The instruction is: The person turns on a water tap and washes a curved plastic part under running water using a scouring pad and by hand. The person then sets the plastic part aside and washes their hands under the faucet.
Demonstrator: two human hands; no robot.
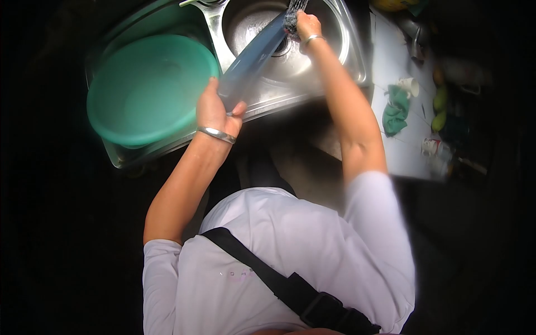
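Observation:
A long bluish translucent container (249, 64) slants over the metal sink (248, 28), its far end near the running water. At its near end my left hand (216, 110) grips it, thumb on one side and fingers on the other. Under the stream at the far end, my right hand (307, 27) is closed on a dark mesh scrubber (290, 24), which touches the container. The drain shows partly behind the container. A large green basin (151, 92) rests left of my left hand.
A white tiled counter (385, 61) on the right bears a green cloth (396, 111), a white cup (410, 86) and a jar (437, 149). Green fruits (440, 97) lie farther right. The sink's metal rim runs along the near edge.

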